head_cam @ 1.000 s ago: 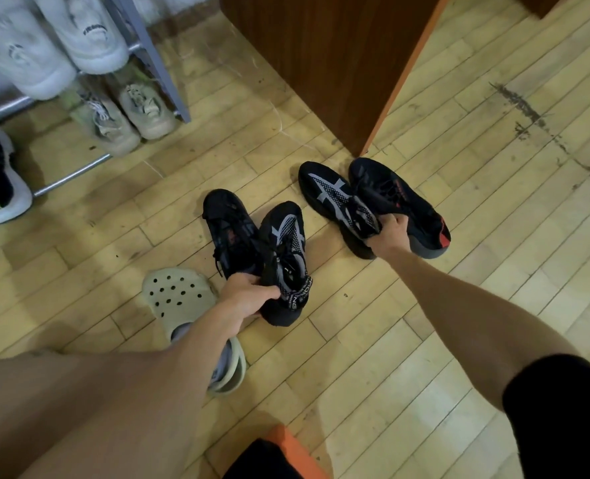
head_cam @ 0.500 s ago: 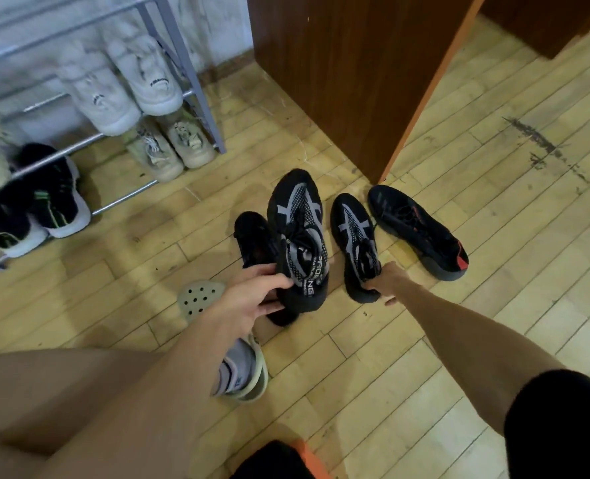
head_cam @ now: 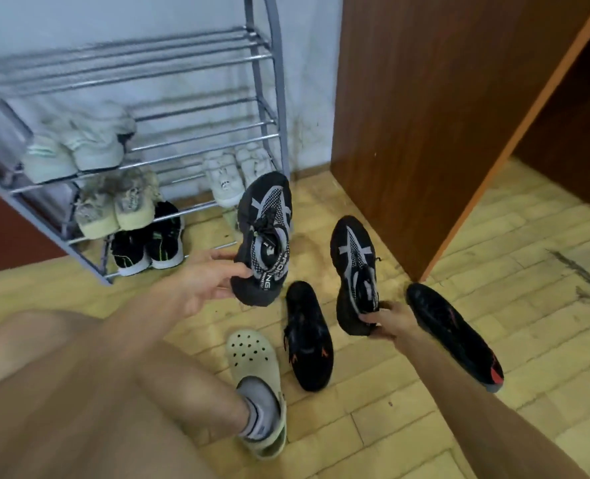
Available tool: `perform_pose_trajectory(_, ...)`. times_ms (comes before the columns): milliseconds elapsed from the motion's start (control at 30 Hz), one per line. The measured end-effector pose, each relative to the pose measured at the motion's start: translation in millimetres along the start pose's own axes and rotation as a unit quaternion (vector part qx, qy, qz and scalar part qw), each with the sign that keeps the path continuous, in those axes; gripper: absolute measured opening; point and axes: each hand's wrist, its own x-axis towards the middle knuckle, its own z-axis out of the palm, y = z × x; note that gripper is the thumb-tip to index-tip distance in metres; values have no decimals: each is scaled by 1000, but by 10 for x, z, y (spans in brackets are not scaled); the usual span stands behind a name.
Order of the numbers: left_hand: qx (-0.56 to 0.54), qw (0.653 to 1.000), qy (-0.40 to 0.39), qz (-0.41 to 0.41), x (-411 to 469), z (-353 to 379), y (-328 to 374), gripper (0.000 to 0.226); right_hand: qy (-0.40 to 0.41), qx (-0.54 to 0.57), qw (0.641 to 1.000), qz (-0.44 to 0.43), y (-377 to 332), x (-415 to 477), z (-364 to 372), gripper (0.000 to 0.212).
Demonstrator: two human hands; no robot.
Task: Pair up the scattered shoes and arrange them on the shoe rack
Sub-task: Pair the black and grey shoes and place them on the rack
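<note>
Black mesh with grey straps covers both sneakers. Left grip (head_cam: 198, 285) pinches the left sneaker (head_cam: 264, 236) by its heel, raised before the rack (head_cam: 273, 98); right grip (head_cam: 387, 321) clamps the right sneaker (head_cam: 354, 267) by its heel, lower, between two black shoes (head_cam: 309, 340) on the floor (head_cam: 425, 426).

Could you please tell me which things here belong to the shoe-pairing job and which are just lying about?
Job: grey-patterned sneaker held by left hand; matching sneaker held by right hand; black shoe and second black shoe on the floor; shoe rack.
Lying about: clog worn on a foot; wooden cabinet.
</note>
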Motion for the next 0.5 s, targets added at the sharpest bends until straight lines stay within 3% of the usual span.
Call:
perform_pose_trajectory(233,-68,992,101,44,-428,-784,420,25,-90,-28,983,-157,-1220,-706,604,44)
perform_pose_trajectory(400,-104,984,140,46,-438,-1217,543,11,-109,-38,974,-193,-1857,-1006,1163,23)
perform_pose_trajectory(500,-131,981,135,47,-253,-1304,641,11,-100,-45,973,-201,-2170,-1024,1412,29)
